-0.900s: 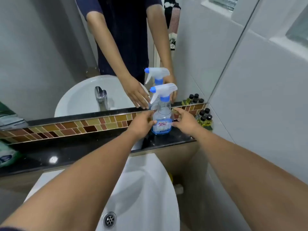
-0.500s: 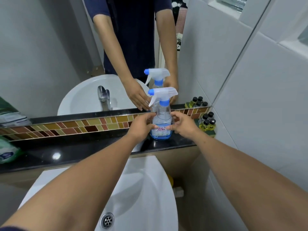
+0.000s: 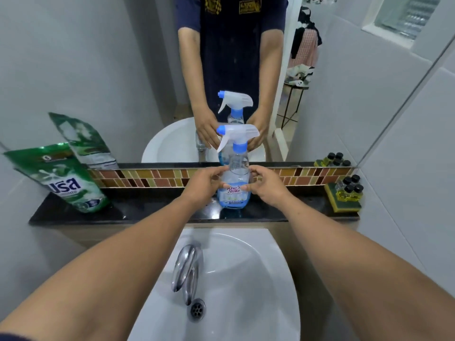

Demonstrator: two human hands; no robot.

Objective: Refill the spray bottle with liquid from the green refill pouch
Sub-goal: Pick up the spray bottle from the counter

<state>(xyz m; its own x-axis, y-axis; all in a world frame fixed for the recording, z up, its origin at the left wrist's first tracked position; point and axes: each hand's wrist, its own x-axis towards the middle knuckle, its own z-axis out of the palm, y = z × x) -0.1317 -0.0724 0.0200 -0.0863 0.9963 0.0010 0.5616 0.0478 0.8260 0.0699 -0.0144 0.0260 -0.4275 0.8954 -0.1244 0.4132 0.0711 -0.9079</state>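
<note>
Far left, green refill pouch [image 3: 66,179] leans tilted against the mirror on the black tabletop [image 3: 152,209], well apart from my hands. Both my forearms reach forward over the white sink [image 3: 246,279], converging at the middle of the ledge. Left hand [image 3: 204,187] is knuckles-up, fingers [image 3: 218,172] curled onto the left side of the spray bottle [image 3: 235,178], thumb at its label. Bottle stands upright on the tabletop, trigger head on, nozzle pointing left, a little blue liquid at the bottom. Right hand [image 3: 267,187] mirrors the left, fingers pinching the bottle's right side. Far right, small dark-capped bottles [image 3: 348,189] sit on a sponge.
</note>
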